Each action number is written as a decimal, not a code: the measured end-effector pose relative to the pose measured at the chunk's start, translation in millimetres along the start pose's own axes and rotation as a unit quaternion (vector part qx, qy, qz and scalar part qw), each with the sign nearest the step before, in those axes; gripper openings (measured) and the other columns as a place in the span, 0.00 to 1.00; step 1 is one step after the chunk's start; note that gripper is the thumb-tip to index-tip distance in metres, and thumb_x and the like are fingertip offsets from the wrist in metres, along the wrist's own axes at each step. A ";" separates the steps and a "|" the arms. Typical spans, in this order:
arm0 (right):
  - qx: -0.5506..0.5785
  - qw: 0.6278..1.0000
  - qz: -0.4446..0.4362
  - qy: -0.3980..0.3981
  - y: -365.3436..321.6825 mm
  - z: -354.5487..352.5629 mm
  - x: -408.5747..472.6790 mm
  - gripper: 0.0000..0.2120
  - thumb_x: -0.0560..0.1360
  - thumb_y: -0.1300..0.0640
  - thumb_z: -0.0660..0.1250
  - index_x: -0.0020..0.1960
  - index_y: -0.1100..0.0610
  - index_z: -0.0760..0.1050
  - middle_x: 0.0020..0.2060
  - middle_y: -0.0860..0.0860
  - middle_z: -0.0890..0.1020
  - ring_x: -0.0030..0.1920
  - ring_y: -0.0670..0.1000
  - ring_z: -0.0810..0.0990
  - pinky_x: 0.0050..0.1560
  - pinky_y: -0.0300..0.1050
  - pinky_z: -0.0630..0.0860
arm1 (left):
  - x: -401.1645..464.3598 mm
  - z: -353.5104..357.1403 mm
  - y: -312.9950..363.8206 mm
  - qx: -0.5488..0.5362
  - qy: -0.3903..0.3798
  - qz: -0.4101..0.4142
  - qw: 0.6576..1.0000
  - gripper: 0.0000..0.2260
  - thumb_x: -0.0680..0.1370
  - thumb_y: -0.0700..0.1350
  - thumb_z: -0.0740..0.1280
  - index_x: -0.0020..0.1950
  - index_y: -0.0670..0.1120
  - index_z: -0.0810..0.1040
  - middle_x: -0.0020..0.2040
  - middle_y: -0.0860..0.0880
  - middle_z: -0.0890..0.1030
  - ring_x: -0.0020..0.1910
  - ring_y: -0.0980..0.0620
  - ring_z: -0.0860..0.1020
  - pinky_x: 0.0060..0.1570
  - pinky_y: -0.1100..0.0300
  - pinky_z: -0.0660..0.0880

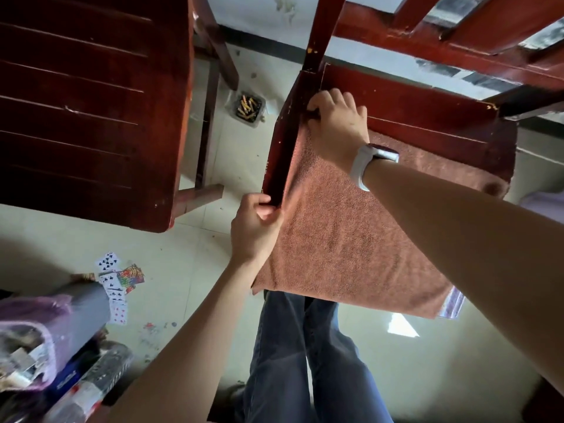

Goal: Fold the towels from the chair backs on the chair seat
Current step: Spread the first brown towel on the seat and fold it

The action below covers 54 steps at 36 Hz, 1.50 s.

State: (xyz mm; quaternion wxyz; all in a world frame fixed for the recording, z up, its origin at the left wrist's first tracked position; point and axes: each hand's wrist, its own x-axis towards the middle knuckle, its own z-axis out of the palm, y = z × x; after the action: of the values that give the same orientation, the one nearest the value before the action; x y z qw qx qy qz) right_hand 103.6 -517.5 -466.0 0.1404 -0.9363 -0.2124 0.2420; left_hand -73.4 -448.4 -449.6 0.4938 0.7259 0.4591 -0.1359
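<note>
Towel (351,227) is spread flat on the chair seat (412,108), front edge hanging off toward me. Left hand (253,227) pinches its front-left corner, right hand (335,120) grips the back-left corner. Looks like mid-fold imo; next I'd carry that left edge across to the right edge, keeping corners matched.

The towel (351,239) is a plain salmon pink with a fine nubby texture. The chair (412,108) under it is glossy reddish brown, chipped pale at its corners, and the second chair (91,102) is a darker red-brown with thin pale lines between its slats. The floor (189,270) is pale cream tile. Playing cards (114,285) show white faces with black clubs and red pips; one has a multicoloured back. The watch (366,166) has a white strap. The jeans (305,361) are dark blue. A bag (33,331) is translucent lilac.
</note>
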 end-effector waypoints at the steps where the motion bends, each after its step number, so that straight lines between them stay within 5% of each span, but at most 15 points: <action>1: 0.022 1.000 0.001 0.000 1.6 -1.1 -1.6 0.16 0.76 0.55 0.56 0.63 0.54 0.69 0.60 0.53 0.72 0.63 0.55 0.67 0.62 0.53 0.61 | 3.0 -0.2 6.5 -0.053 -0.012 -0.016 0.998 0.15 0.72 0.42 0.71 0.56 0.43 0.73 0.49 0.46 0.82 0.43 0.55 0.79 0.46 0.66 0.73; 5: 0.068 0.998 -0.009 0.007 10.6 -6.1 -10.0 0.17 0.76 0.55 0.57 0.64 0.54 0.70 0.60 0.52 0.73 0.63 0.53 0.66 0.61 0.50 0.60 | 24.9 2.4 34.1 -0.134 -0.066 -0.084 0.985 0.18 0.72 0.43 0.71 0.61 0.45 0.72 0.48 0.50 0.79 0.43 0.61 0.76 0.45 0.65 0.70; 10: 0.050 0.998 0.004 0.029 22.9 -7.6 -15.6 0.17 0.76 0.57 0.56 0.65 0.53 0.69 0.60 0.52 0.72 0.63 0.52 0.66 0.61 0.51 0.61 | 52.9 8.4 66.8 -0.181 -0.099 -0.137 0.969 0.18 0.71 0.42 0.71 0.59 0.45 0.73 0.51 0.48 0.80 0.46 0.53 0.77 0.35 0.63 0.66; 14: 0.049 0.996 0.002 0.071 28.3 -8.3 -24.8 0.18 0.77 0.58 0.54 0.66 0.54 0.68 0.61 0.53 0.71 0.63 0.53 0.66 0.62 0.51 0.61 | 64.6 11.8 86.9 -0.130 -0.081 -0.034 0.988 0.06 0.71 0.39 0.71 0.43 0.49 0.77 0.42 0.49 0.80 0.42 0.53 0.77 0.41 0.63 0.71; 16: 0.055 0.994 -0.002 0.096 29.3 -6.2 -33.9 0.19 0.76 0.60 0.54 0.65 0.55 0.69 0.62 0.53 0.71 0.62 0.53 0.68 0.62 0.52 0.62 | 70.4 15.5 93.4 -0.086 -0.053 0.035 0.994 0.08 0.71 0.38 0.69 0.37 0.51 0.77 0.38 0.49 0.79 0.41 0.51 0.78 0.46 0.58 0.73; 20: 0.029 0.991 -0.018 0.128 37.8 4.1 -54.0 0.20 0.75 0.61 0.56 0.66 0.58 0.69 0.63 0.56 0.72 0.66 0.56 0.68 0.69 0.58 0.58 | 83.6 21.5 94.6 0.023 0.031 0.126 0.991 0.09 0.74 0.38 0.65 0.52 0.41 0.81 0.45 0.47 0.83 0.46 0.50 0.79 0.50 0.60 0.74; 23: -0.023 0.997 -0.042 0.068 50.2 13.0 -69.4 0.24 0.76 0.57 0.52 0.71 0.58 0.63 0.71 0.57 0.65 0.73 0.57 0.59 0.72 0.63 0.48 | 88.0 22.5 92.9 0.050 0.051 0.162 0.984 0.10 0.75 0.38 0.65 0.54 0.40 0.80 0.49 0.43 0.83 0.49 0.48 0.80 0.51 0.63 0.73; 26: -0.061 0.995 -0.071 0.047 61.2 16.1 -82.7 0.24 0.76 0.56 0.53 0.71 0.58 0.63 0.72 0.57 0.63 0.73 0.58 0.58 0.71 0.67 0.49 | 86.6 22.6 90.1 0.057 0.063 0.180 0.980 0.10 0.76 0.38 0.63 0.56 0.40 0.78 0.52 0.43 0.82 0.50 0.49 0.79 0.51 0.63 0.72; 31: -0.075 0.987 -0.134 0.053 57.4 21.5 -110.2 0.23 0.74 0.59 0.57 0.69 0.59 0.66 0.70 0.57 0.68 0.71 0.58 0.64 0.70 0.64 0.56 | 56.9 7.1 63.2 0.037 0.071 0.163 0.983 0.09 0.76 0.41 0.65 0.55 0.40 0.77 0.52 0.45 0.81 0.46 0.52 0.78 0.47 0.67 0.73; 33: -0.078 0.977 -0.187 0.068 50.2 29.7 -121.1 0.25 0.68 0.65 0.67 0.65 0.59 0.71 0.63 0.57 0.75 0.64 0.57 0.71 0.62 0.61 0.70 | 34.4 -1.5 40.0 0.051 0.065 0.147 0.986 0.08 0.76 0.42 0.65 0.52 0.39 0.78 0.49 0.46 0.81 0.44 0.54 0.77 0.42 0.76 0.69; 35: -0.073 0.970 -0.223 0.066 41.7 37.1 -127.8 0.26 0.63 0.67 0.72 0.60 0.58 0.75 0.53 0.56 0.79 0.52 0.55 0.73 0.51 0.55 0.76 | 9.2 -7.5 13.5 0.063 0.055 0.119 0.989 0.07 0.76 0.42 0.66 0.50 0.39 0.79 0.47 0.46 0.82 0.43 0.54 0.77 0.41 0.76 0.69; 38: -0.057 0.968 -0.242 0.034 23.9 41.9 -126.2 0.26 0.61 0.67 0.74 0.58 0.56 0.77 0.50 0.55 0.80 0.48 0.56 0.78 0.48 0.52 0.77 | -21.2 -10.8 -25.7 0.106 0.052 0.076 0.990 0.06 0.75 0.42 0.67 0.48 0.41 0.80 0.46 0.45 0.83 0.42 0.50 0.79 0.44 0.65 0.71; 45: -0.096 0.951 -0.287 -0.064 -11.5 40.9 -102.3 0.18 0.69 0.64 0.71 0.56 0.52 0.78 0.52 0.54 0.76 0.54 0.57 0.74 0.54 0.54 0.73 | -51.7 -0.6 -67.5 0.134 0.055 0.056 0.988 0.06 0.72 0.44 0.71 0.45 0.42 0.80 0.43 0.45 0.81 0.40 0.47 0.78 0.40 0.61 0.70; 54: -0.148 0.924 -0.352 -0.015 -18.1 53.8 -93.8 0.12 0.62 0.67 0.74 0.43 0.60 0.78 0.43 0.56 0.78 0.45 0.58 0.78 0.47 0.53 0.77 | -53.3 11.3 -81.8 0.114 0.098 0.009 0.989 0.05 0.73 0.45 0.68 0.44 0.45 0.79 0.44 0.48 0.80 0.43 0.50 0.77 0.41 0.59 0.73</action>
State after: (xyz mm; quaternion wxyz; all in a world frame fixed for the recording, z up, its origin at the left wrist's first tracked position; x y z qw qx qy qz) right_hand -4.4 -536.8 -467.9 0.0733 -0.8074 -0.5641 0.1565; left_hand -164.9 -478.8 -468.7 0.3611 0.7916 0.4802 -0.1109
